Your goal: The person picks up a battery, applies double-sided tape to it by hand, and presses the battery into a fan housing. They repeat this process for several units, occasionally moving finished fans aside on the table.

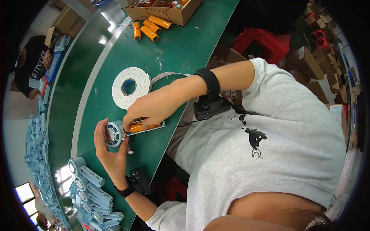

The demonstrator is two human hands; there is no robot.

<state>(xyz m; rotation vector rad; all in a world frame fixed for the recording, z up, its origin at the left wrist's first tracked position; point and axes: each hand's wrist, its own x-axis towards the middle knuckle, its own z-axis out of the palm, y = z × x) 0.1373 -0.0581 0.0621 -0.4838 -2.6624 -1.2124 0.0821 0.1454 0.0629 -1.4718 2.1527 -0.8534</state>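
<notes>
Both hands meet: left hand (109, 148) grips round fan head (113, 134), right hand (150, 109) pinches orange cell (143, 126)

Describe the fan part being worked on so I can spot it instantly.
On the green table, below the big white tape roll, the left hand holds a pale blue fan piece. Unlike the finished ones stacked nearer the person, an orange cylinder sits beside it.

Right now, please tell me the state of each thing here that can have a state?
Left hand: closed around the round fan head.
Round fan head: held up off the table.
Right hand: fingers pressing on the orange cylinder.
Orange cylinder: lying flat on a small tray.
Tape roll: flat on the green table, strip pulled out.
Cardboard box: open.
</notes>
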